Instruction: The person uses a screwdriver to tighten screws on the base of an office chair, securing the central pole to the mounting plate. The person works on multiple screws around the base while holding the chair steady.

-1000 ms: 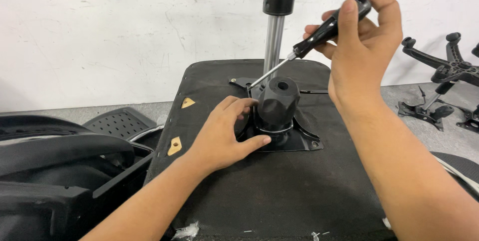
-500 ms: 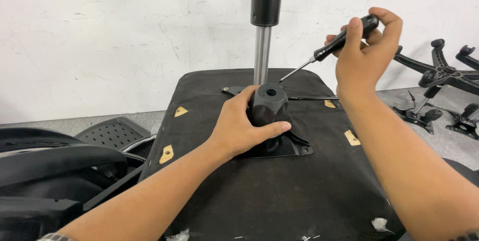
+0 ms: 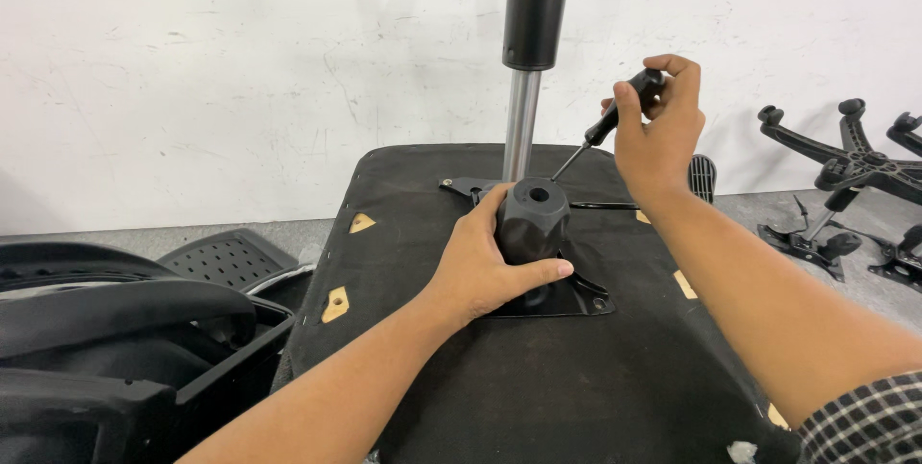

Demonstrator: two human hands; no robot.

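Head view looks down on an upturned chair seat (image 3: 538,378), its black fabric underside facing up, with a black metal mechanism plate (image 3: 567,299) lying on it near the middle. Left hand (image 3: 480,267) rests on that plate, fingers curled closed around the near left side of the black cylindrical hub (image 3: 531,219) that rises from it, thumb stretched along the plate's near edge, steadying it. Right hand (image 3: 658,128) is raised at the far right, fingers pinched shut round the black handle of a screwdriver (image 3: 607,126), whose thin shaft slants down and left toward the far side of the hub; the tip is hidden behind the hub, so whether it sits in a screw head cannot be told. A gas lift column (image 3: 526,61), black above and chrome below, stands just beyond the hub. Judging by the grip, the step in hand is driving or loosening a fastener at the plate's far edge. The next move calls for firm downward pressure along the shaft while twisting, the plate kept from sliding. Chair bases (image 3: 845,176) lie far right, black seat shells (image 3: 106,329) near left
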